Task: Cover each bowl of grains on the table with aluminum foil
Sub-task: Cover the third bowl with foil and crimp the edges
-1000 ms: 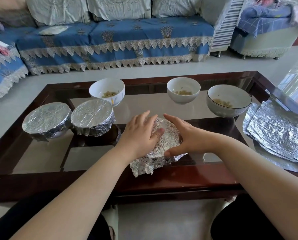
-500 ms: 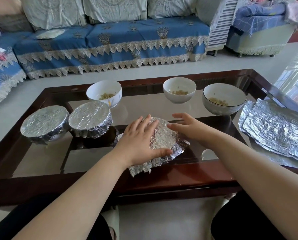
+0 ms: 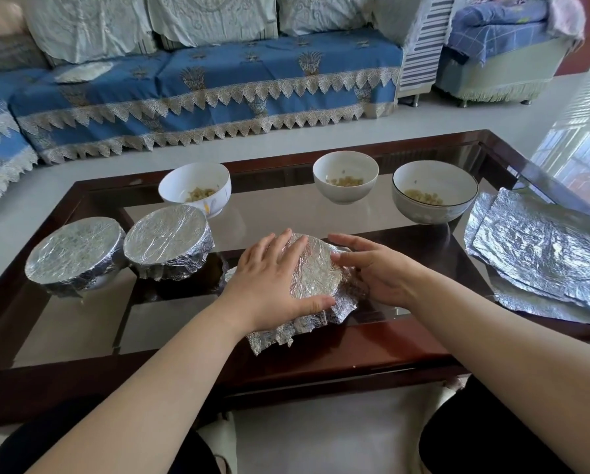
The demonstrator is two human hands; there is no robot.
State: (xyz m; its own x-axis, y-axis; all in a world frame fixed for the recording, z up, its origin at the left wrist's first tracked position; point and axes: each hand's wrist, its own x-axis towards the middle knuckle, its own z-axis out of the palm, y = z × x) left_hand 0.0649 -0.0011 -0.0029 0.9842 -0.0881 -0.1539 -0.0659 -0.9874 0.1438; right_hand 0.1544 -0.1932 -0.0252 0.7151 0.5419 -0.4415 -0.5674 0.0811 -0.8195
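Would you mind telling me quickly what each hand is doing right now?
Left hand: open, palm pressed flat on the foil over the bowl.
Right hand: open, fingers curved against the foil's right side, not gripping.

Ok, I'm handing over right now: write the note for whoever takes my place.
Left hand: flat on the foil of the bowl in front, holding it down.
Right hand: pressing the foil at that bowl's right side.
Done: two wrapped bowls at the left of the table.
Left: finish tucking this one, its near edge flares loose; then the three open bowls of grains at the back.
Spare foil sheets lie at the right.
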